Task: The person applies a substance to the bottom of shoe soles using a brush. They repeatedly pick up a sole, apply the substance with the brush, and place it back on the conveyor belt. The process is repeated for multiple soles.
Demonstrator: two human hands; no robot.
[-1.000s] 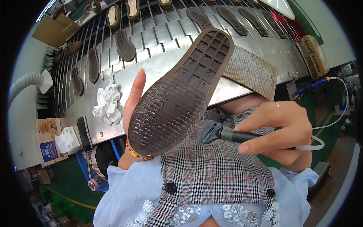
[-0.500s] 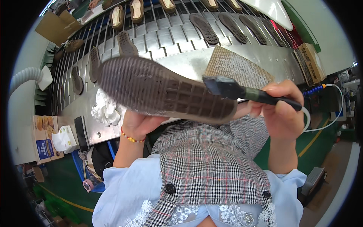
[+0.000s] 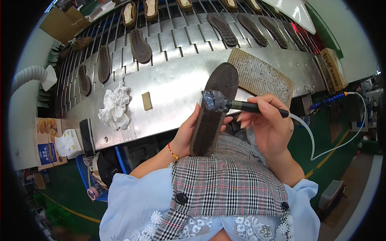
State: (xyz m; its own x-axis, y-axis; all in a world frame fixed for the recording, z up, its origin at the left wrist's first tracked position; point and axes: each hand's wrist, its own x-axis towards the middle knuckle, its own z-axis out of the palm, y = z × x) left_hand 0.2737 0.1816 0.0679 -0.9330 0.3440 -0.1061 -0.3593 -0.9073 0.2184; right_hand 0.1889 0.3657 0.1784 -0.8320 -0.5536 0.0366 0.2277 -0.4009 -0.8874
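A dark brown shoe sole (image 3: 206,134) points away from me, held at its lower part by my left hand (image 3: 185,136). My left fingers close round its edges, and a bracelet sits on that wrist. Across the middle of the sole lies the wide dark head of a brush (image 3: 215,101); its bristle tips are hard to make out. My right hand (image 3: 272,126) pinches the brush's black handle, from whose end a pale thin tube (image 3: 310,136) runs off to the right. Which face of the sole shows is hard to tell.
Ahead is a slatted metal conveyor (image 3: 177,38) bearing several soles (image 3: 140,46) and shoes (image 3: 151,9). On the metal table (image 3: 169,80) lie a crumpled white cloth (image 3: 115,105), a small tan block (image 3: 147,101) and a glue-streaked corrugated sheet (image 3: 263,74). Boxes and a ribbed hose (image 3: 28,76) flank it.
The sole has swung from lying sideways with its tread in view to pointing away from me. The brush moved left and slightly down onto it. The tan block has come into view.
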